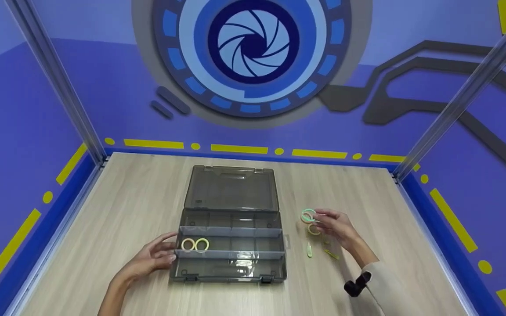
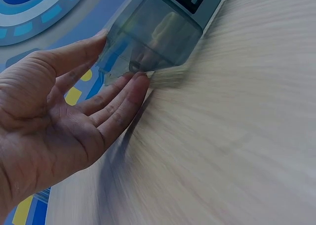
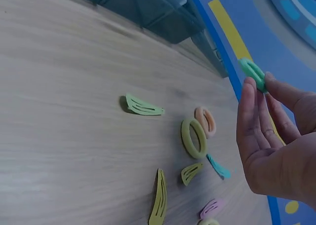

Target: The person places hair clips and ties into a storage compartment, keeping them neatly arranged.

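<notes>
A translucent grey compartment box stands on the table with its lid folded back. Two hair ties, one peach and one yellow, lie in its middle row at the left end. My left hand touches the box's left side, fingers extended. To the right of the box, my right hand pinches a mint-green hair tie between thumb and fingertips, raised above the table. Below it lie a yellow hair tie, a peach hair tie and a pale green snap hair clip.
More snap clips lie on the table to the right: a long olive one, a small olive one, a blue one and a pink one. Blue printed walls with metal posts enclose the table.
</notes>
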